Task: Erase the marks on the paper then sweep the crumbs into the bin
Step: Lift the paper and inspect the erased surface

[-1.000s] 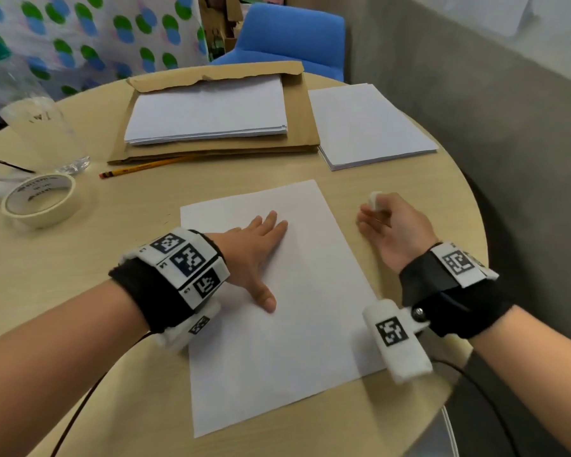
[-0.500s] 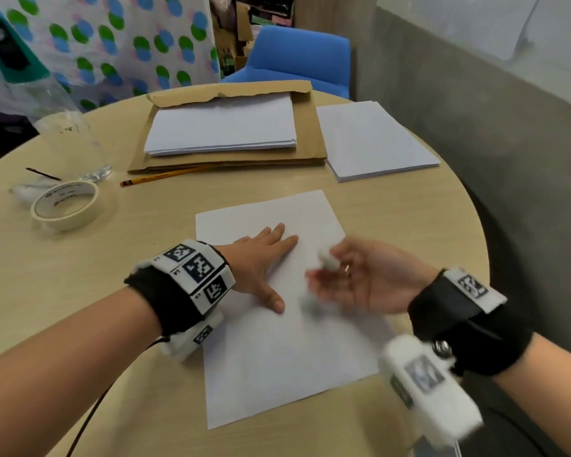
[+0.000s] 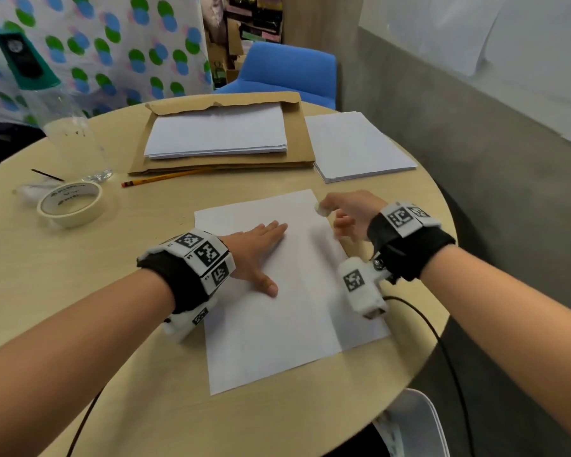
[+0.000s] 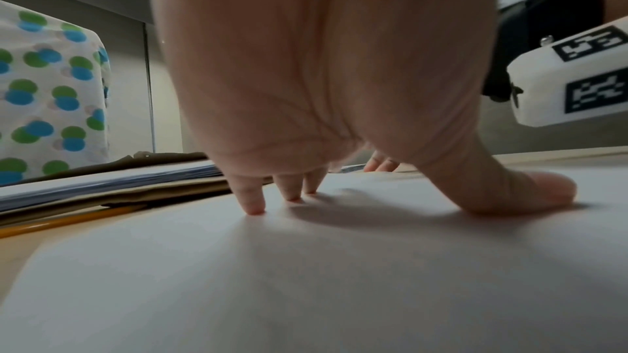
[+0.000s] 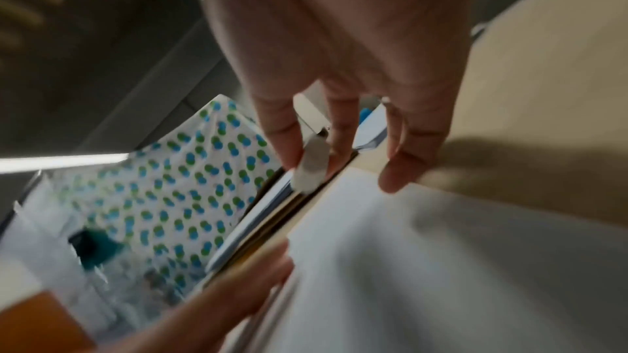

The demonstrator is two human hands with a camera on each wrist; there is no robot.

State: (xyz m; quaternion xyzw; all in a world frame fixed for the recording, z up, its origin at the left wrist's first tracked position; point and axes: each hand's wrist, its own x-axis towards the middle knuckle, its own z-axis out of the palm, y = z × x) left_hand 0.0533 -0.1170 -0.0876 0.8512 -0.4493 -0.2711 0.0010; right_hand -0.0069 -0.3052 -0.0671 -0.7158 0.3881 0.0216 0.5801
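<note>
A blank white sheet of paper (image 3: 277, 324) lies on the round wooden table (image 3: 80, 275). My left hand (image 3: 257, 249) lies flat on the sheet's upper left part, fingers straight; in the left wrist view its fingertips (image 4: 253, 207) and thumb press the paper (image 4: 306, 278). My right hand (image 3: 343, 212) hovers at the sheet's top right corner and pinches a small white eraser (image 3: 320, 209) between thumb and fingers. The right wrist view, blurred, shows the eraser (image 5: 311, 168) held above the paper's corner (image 5: 441, 265). No marks or crumbs can be made out on the sheet.
A torn cardboard envelope (image 3: 300, 140) with a paper stack (image 3: 218, 133) lies at the back, a second stack (image 3: 360, 146) to its right. A pencil (image 3: 162, 178), a tape roll (image 3: 70, 204) and a clear bottle (image 3: 70, 136) stand left. White bin rim (image 3: 419, 420) under the table edge.
My right hand with the eraser swept left over the sheet's middle, then moved back right and up to the top right corner. The left hand stayed flat on the paper.
</note>
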